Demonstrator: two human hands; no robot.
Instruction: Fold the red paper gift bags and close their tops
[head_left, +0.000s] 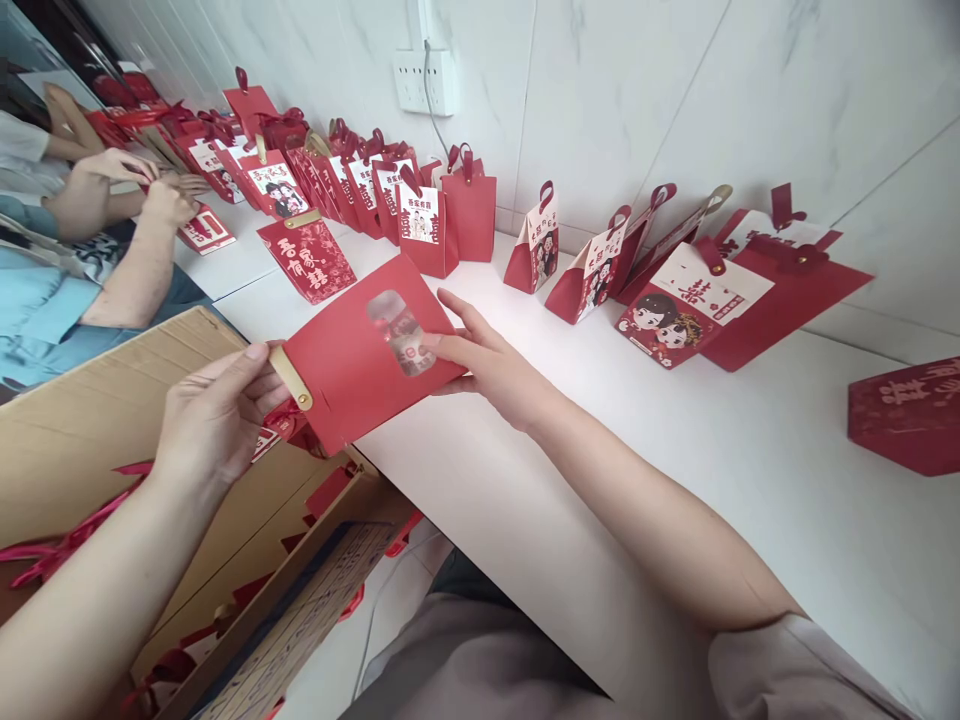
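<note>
I hold a flat red paper gift bag (352,360) with a clear oval window over the front edge of the white counter (750,470). My left hand (217,410) pinches its gold strap end at the left. My right hand (487,365) grips the bag's right edge, thumb on top near the window, fingers behind. The bag lies tilted and unfolded.
Several red gift bags (427,220) stand along the tiled wall, some folded up (536,245), some flat (694,310). A cardboard box (97,420) with red ribbons sits at the left. Another person's hands (142,190) work at the far left. A wall socket (424,80) is above.
</note>
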